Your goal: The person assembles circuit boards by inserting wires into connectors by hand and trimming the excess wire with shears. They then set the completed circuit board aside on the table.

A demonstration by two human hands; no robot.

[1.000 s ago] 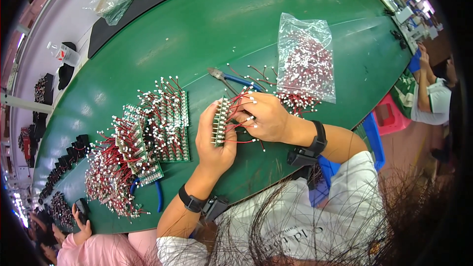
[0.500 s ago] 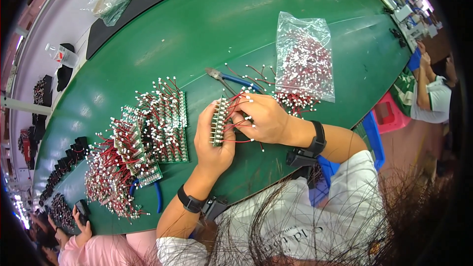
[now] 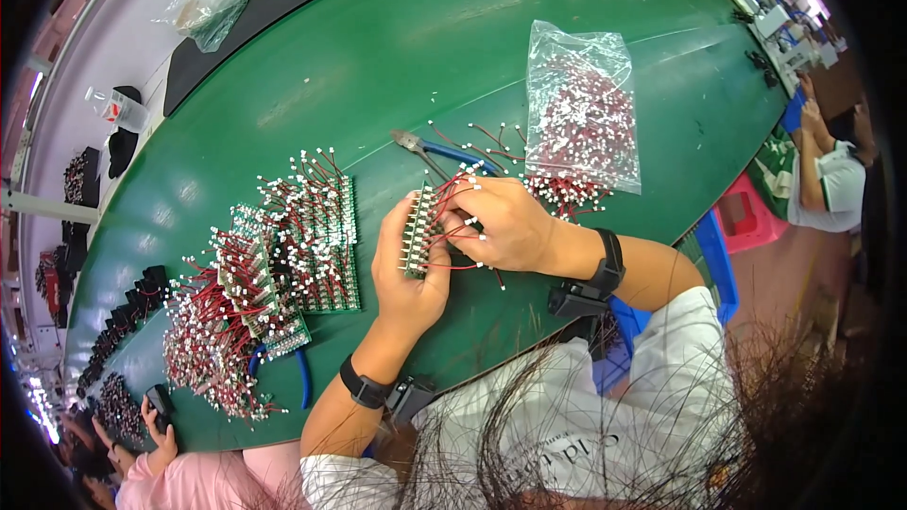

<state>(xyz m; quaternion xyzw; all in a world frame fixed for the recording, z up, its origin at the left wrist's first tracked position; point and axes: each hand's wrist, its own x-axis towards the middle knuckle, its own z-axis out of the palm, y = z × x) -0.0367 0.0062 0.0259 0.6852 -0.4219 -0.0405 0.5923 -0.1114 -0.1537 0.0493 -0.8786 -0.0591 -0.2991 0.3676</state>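
Note:
My left hand (image 3: 404,285) is closed round a narrow green circuit board panel (image 3: 416,234) with a row of pale parts along it. It holds the panel upright above the table, thumb at the near end. Fingers bent, my right hand (image 3: 515,227) pinches a red wire lead against the panel's right side; the exact fingertip contact is hidden. Several red wire leads with white plugs (image 3: 465,173) stick out around those fingers. Just beyond the hands lie diagonal cutters (image 3: 444,149) with blue handles and some loose leads.
On the green table (image 3: 378,57), wired board panels (image 3: 326,246) and a heap of leads (image 3: 203,349) lie left, beside a blue-handled tool (image 3: 304,378). A clear bag of leads (image 3: 581,113) lies right. Black parts (image 3: 123,321) line the far left. Other people sit at both sides.
My right fingers shift slightly at the panel, and the leads by them change position a little. My left hand keeps its hold. The whole view moves very slightly.

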